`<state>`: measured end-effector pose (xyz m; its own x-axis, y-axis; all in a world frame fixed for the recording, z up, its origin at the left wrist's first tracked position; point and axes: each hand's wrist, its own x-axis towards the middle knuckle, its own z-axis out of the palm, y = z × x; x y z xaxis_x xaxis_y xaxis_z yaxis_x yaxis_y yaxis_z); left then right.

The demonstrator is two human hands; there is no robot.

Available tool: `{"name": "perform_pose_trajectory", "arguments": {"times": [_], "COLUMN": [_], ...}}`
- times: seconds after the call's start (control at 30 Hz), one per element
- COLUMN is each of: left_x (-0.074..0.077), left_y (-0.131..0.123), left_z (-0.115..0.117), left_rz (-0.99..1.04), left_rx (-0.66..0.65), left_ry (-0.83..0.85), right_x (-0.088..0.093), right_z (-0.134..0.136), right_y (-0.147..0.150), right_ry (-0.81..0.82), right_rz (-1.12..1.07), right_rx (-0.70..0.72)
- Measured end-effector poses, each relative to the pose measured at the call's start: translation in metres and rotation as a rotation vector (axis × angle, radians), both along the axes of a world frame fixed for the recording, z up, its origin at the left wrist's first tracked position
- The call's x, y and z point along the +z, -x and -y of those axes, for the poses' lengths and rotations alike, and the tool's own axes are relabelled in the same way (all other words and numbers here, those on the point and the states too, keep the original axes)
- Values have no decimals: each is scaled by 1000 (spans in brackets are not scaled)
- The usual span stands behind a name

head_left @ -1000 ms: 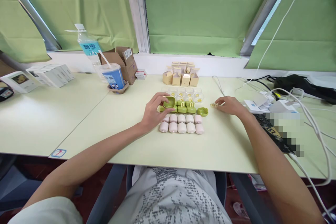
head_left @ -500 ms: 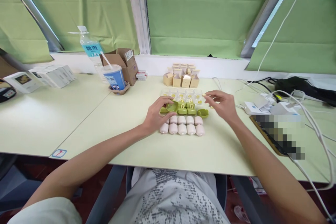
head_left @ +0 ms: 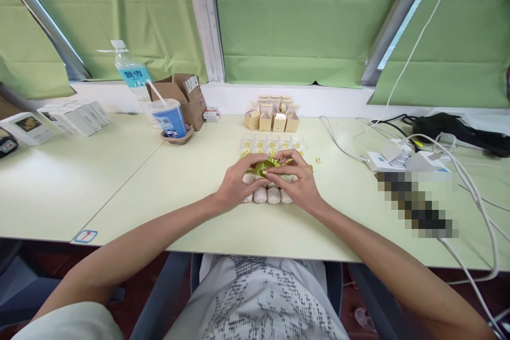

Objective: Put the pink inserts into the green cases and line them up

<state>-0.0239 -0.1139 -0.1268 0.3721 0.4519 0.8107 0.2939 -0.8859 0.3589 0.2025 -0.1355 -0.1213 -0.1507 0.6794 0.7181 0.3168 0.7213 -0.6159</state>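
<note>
My left hand (head_left: pixel 235 183) is closed on a small green plastic shell (head_left: pixel 260 167), thumb below and fingers above. My right hand (head_left: pixel 299 183) meets it, thumb and forefinger pinched on a tiny pale yellow piece (head_left: pixel 265 172) at the shell's opening. Its other fingers arch over the green parts behind and partly hide them. Under both hands sit rows of pale pink rounded cases (head_left: pixel 273 195), some covered by my fingers. Just beyond lies a clear tray (head_left: pixel 303 141) with yellow pieces in its cups. One small yellow piece (head_left: pixel 318 160) lies on the table to the right.
Small open cardboard boxes (head_left: pixel 278 121) stand by the wall. To the left are a blue cup (head_left: pixel 171 119), a water bottle (head_left: pixel 134 75), a brown carton (head_left: pixel 195 106) and white boxes (head_left: pixel 74 117). A power strip (head_left: pixel 378 161) with cables and a blurred-out object (head_left: pixel 416 204) lie right.
My right hand has moved left from beside the tray to the green shell, bringing the small yellow piece. My left hand still holds the shell. The view has shifted slightly.
</note>
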Motion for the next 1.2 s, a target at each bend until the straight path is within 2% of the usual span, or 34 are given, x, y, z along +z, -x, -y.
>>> {"name": "perform_pose_trajectory", "arguments": {"times": [0.23, 0.43, 0.63, 0.73, 0.9, 1.07, 1.2], "left_x": [2, 1, -2, 0, 4, 10, 9], "left_y": [-2, -2, -1, -3, -3, 1, -2], "left_z": [-2, -2, -4, -3, -4, -4, -1], "left_rz": [17, 25, -5, -2, 18, -9, 48], "left_rx": [15, 52, -3, -35, -3, -68, -74], "left_ry": [-44, -136, -225, -247, -181, -123, 91], "right_x": [0, -2, -2, -3, -2, 0, -1], "right_z": [3, 7, 9, 10, 12, 12, 7], "right_y": [7, 8, 11, 11, 9, 7, 4], "right_ry": [-95, -209, -123, -94, -105, -151, -240], "right_rz": [-13, 48, 63, 32, 19, 42, 104], "right_rx": [5, -92, -10, -13, -21, -64, -121]}}
